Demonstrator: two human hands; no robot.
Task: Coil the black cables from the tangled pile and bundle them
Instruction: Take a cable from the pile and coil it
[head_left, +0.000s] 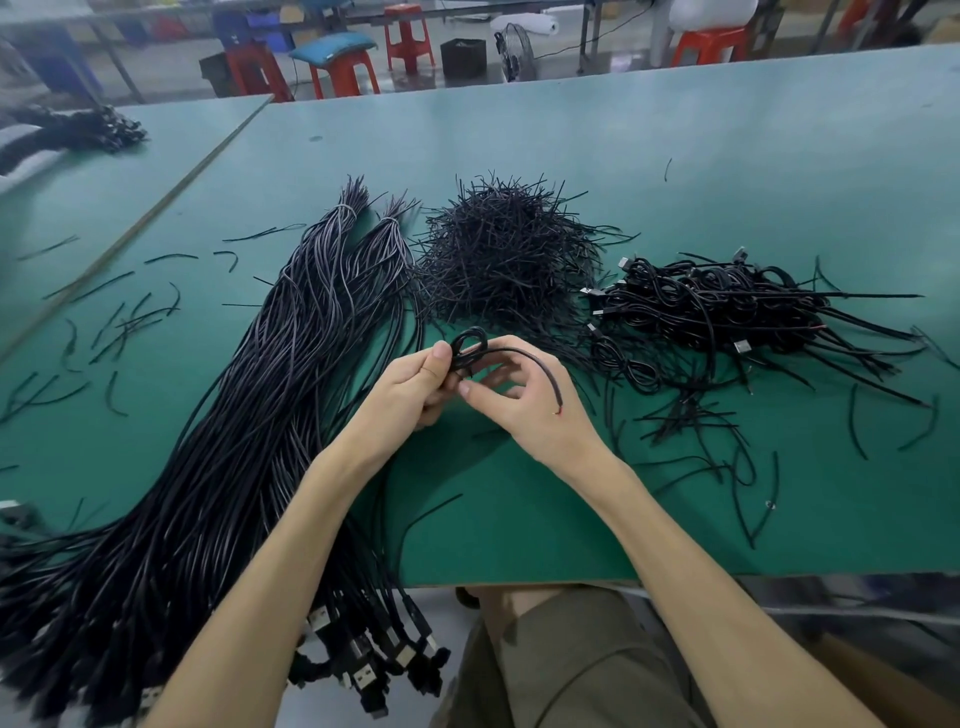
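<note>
On my feed the left hand (415, 384) pinched a small coil of black cable (469, 347) between thumb and curled fingers (441, 353), holding the loops just above the green table (519, 519). The right hand (524, 410) faced it with its fingers bent; its index fingertip lay against the lower side of the coil, but I could not tell whether that hand actually gripped anything. The cable's loose end (551, 382) arched away from the coil over the back of the right hand and finished in a bare red tip near the wrist. Just beyond the fingertips sat a bristling heap of short black ties (504, 260). Out past the right hand lay a pile of coiled cables (727, 306) with plugs showing. On the far side of the left hand, long uncoiled cables (260, 389) ran in tied sheaves past the forearm, and their USB plugs (363, 660) hung over the near table edge. Stray ties (119, 322) lay scattered further out to that side.
</note>
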